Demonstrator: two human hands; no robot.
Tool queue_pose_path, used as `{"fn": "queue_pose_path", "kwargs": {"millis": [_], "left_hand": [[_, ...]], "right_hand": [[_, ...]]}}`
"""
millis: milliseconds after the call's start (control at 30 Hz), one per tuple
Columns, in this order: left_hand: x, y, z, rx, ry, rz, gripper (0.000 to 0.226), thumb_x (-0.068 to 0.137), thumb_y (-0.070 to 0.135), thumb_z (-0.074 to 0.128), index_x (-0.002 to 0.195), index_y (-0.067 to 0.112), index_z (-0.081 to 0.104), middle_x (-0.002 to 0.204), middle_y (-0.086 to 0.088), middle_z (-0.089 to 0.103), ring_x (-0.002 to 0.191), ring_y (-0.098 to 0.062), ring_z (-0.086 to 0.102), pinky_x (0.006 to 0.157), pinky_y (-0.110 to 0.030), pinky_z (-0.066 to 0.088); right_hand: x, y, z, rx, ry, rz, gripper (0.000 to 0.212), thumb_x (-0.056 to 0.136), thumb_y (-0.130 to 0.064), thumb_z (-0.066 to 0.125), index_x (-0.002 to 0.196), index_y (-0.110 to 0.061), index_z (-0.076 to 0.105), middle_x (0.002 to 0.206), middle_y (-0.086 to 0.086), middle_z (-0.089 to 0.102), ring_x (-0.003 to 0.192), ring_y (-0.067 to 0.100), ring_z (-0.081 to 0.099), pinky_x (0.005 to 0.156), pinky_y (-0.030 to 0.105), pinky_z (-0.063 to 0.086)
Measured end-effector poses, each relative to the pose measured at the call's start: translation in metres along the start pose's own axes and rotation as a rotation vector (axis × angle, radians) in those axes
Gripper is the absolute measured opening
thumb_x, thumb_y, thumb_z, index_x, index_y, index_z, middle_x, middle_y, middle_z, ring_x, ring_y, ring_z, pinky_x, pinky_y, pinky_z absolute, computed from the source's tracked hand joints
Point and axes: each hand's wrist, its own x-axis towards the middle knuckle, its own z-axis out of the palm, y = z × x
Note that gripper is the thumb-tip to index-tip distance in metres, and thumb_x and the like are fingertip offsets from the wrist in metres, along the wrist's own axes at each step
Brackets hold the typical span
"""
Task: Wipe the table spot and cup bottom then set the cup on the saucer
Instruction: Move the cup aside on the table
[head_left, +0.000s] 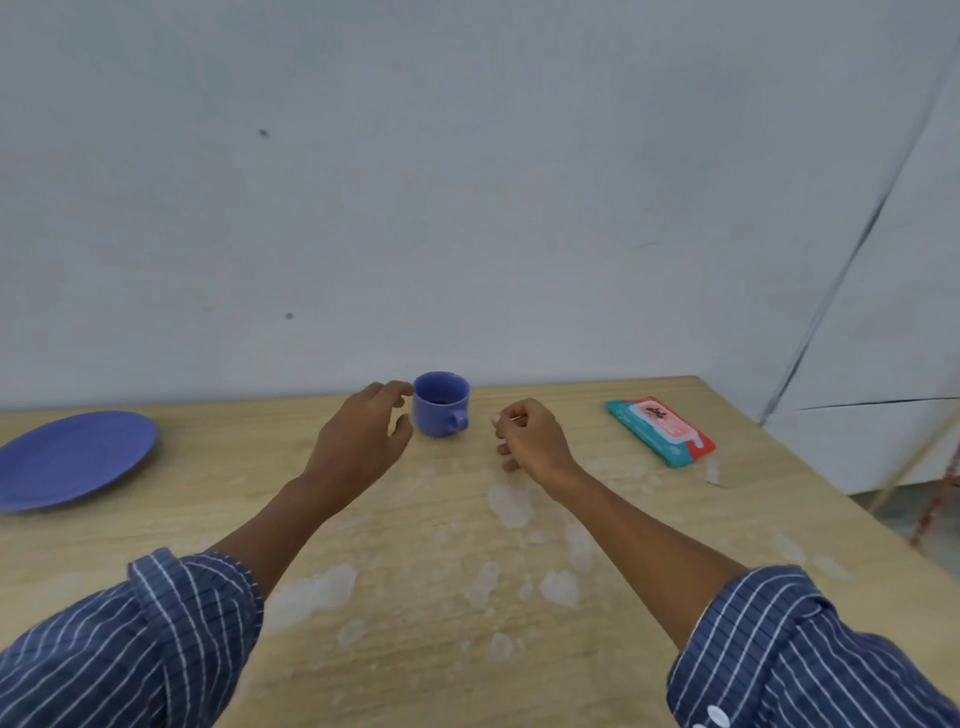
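Observation:
A small blue cup (441, 404) stands upright near the far edge of the wooden table (156, 519), its handle turned toward me and something dark inside. My left hand (363, 431) hovers just left of the cup with fingers spread, close to its side but apart from it. To the cup's right, my right hand (530, 434) has its fingers loosely curled and holds nothing. The blue saucer (72, 457) lies at the far left of the table.
A teal and red pack of wipes (660, 431) lies at the right of the table. Whitish dried stains (511, 504) are scattered over the table's middle and front. A wall rises directly behind the table; the table's right edge drops to the floor.

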Motion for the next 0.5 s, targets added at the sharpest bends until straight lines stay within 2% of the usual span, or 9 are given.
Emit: {"fn": "queue_pose_path", "kwargs": {"millis": [100,233,300,367,433,500], "left_hand": [[0.006,0.036,0.017,-0.029,0.027,0.127,0.03,0.091,0.018,0.057,0.12,0.023,0.061,0.111,0.006,0.064,0.099,-0.016,0.06,0.072,-0.033,0.052],[0.009,0.074,0.045,-0.078,0.005,0.237,0.026,0.092,0.017,0.058,0.117,0.024,0.062,0.104,0.01,0.063,0.085,0.002,0.048,0.066,-0.021,0.048],[0.009,0.086,0.059,-0.131,-0.027,0.237,0.026,0.092,0.017,0.057,0.117,0.024,0.062,0.104,0.01,0.063,0.082,0.003,0.048,0.071,-0.024,0.052],[0.011,0.096,0.072,-0.156,-0.059,0.226,0.027,0.093,0.017,0.057,0.118,0.024,0.062,0.107,0.009,0.063,0.081,0.001,0.05,0.072,-0.02,0.05],[0.013,0.103,0.084,-0.163,-0.087,0.226,0.028,0.093,0.018,0.056,0.12,0.024,0.061,0.11,0.008,0.064,0.083,0.002,0.051,0.072,-0.016,0.047],[0.015,0.109,0.094,-0.165,-0.117,0.228,0.029,0.094,0.019,0.055,0.122,0.024,0.06,0.113,0.006,0.064,0.085,0.002,0.051,0.074,-0.018,0.05]], "right_hand": [[0.009,0.014,-0.046,-0.239,0.088,-0.079,0.015,0.093,-0.021,0.058,0.102,-0.011,0.064,0.094,0.004,0.069,0.09,0.023,0.066,0.077,0.036,0.053],[0.022,0.041,-0.103,-0.571,0.17,-0.122,0.017,0.092,-0.013,0.055,0.105,-0.009,0.065,0.104,0.014,0.071,0.102,0.033,0.063,0.085,0.038,0.05],[0.029,0.054,-0.126,-0.77,0.2,-0.113,0.025,0.092,-0.015,0.055,0.115,-0.01,0.063,0.119,0.014,0.066,0.116,0.033,0.056,0.093,0.04,0.047],[0.034,0.065,-0.145,-0.94,0.199,-0.086,0.039,0.091,-0.019,0.055,0.13,-0.015,0.057,0.136,0.009,0.057,0.126,0.03,0.05,0.1,0.039,0.044],[0.036,0.075,-0.157,-1.042,0.163,-0.051,0.052,0.091,-0.022,0.053,0.142,-0.02,0.047,0.149,0.004,0.047,0.131,0.031,0.046,0.106,0.041,0.039],[0.038,0.083,-0.163,-1.078,0.123,-0.02,0.056,0.092,-0.025,0.05,0.147,-0.022,0.04,0.153,0.005,0.041,0.133,0.032,0.044,0.109,0.044,0.037]]}}
